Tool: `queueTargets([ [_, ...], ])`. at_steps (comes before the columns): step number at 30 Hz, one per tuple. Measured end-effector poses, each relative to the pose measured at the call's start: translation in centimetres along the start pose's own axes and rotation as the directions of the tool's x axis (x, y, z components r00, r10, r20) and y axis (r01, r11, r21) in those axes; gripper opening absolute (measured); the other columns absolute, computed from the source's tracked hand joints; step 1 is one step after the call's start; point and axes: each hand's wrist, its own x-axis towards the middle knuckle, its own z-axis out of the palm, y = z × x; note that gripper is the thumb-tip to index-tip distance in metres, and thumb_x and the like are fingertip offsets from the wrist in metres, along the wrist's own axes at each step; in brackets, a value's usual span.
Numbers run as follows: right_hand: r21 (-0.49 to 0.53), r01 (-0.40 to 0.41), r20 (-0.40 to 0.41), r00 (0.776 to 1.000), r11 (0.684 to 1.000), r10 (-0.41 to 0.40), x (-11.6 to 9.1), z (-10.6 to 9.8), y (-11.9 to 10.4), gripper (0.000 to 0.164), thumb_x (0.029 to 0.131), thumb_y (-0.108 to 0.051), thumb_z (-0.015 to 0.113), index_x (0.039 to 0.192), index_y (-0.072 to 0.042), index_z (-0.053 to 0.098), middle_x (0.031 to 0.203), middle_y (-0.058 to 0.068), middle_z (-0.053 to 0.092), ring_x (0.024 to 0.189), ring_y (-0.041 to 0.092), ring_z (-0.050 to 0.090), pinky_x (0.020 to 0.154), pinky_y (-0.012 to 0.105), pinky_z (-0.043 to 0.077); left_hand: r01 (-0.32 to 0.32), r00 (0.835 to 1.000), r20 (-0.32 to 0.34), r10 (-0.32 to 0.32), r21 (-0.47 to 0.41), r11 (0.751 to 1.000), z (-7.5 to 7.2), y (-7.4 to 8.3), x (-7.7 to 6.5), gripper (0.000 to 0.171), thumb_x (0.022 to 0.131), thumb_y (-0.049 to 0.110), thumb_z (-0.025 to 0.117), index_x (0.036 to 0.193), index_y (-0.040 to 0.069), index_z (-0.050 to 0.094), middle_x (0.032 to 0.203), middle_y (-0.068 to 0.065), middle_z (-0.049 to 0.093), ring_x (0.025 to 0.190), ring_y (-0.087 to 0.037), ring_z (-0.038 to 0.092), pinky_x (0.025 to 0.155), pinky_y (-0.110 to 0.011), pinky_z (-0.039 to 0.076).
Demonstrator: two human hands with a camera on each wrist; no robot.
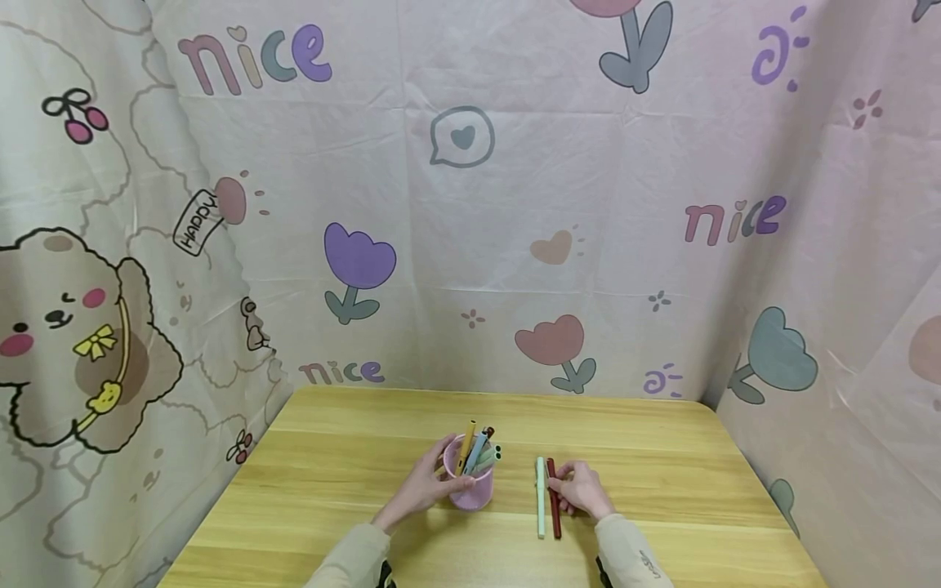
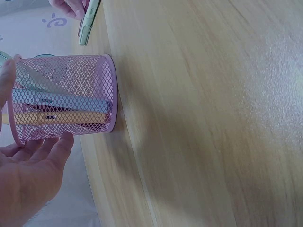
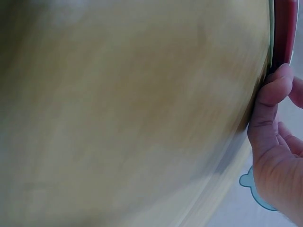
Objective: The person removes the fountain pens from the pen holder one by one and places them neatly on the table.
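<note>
My left hand (image 1: 430, 482) grips a pink mesh pen holder (image 1: 473, 494) by its side, with the fingers and thumb around it near the rim. Inside stand several pens, among them a yellow pen (image 1: 466, 445), a blue pen (image 1: 476, 451) and pale green ones. The left wrist view shows the pens through the mesh. To the right, a dark red pen (image 1: 555, 510) lies beside a mint green pen (image 1: 541, 498) on the table. My right hand (image 1: 584, 490) pinches the dark red pen between thumb and fingers, also visible in the right wrist view.
The wooden table (image 1: 331, 465) carries the holder and the loose pens. A patterned cloth (image 1: 470, 245) hangs behind it and along both sides.
</note>
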Motion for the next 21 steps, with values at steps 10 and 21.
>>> queueTargets([
  [10,-0.003,0.002,-0.002,1.0,1.0,-0.002,-0.01,0.0,0.0,0.016,0.093,-0.01,0.07,0.099,0.001,0.061,0.064,0.009,0.063,0.046,0.011,0.055,0.041,0.024,0.05,-0.011,1.0,-0.002,0.011,0.004,1.0,0.0,0.22,-0.15,0.096,0.087,0.029,0.08,0.154,-0.01,0.024,0.153,-0.04,0.032,0.135,-0.061,0.041,0.11,-0.065,0.044],
  [21,-0.008,0.016,0.004,1.0,1.0,-0.016,-0.15,-0.07,0.01,0.014,0.093,-0.01,0.068,0.098,0.001,0.061,0.062,0.008,0.064,0.046,0.011,0.055,0.041,0.024,0.05,0.005,1.0,0.001,-0.005,-0.033,0.999,0.0,0.25,-0.11,0.092,0.087,0.02,0.08,0.154,-0.009,0.025,0.155,-0.039,0.031,0.136,-0.061,0.04,0.11,-0.061,0.047],
])
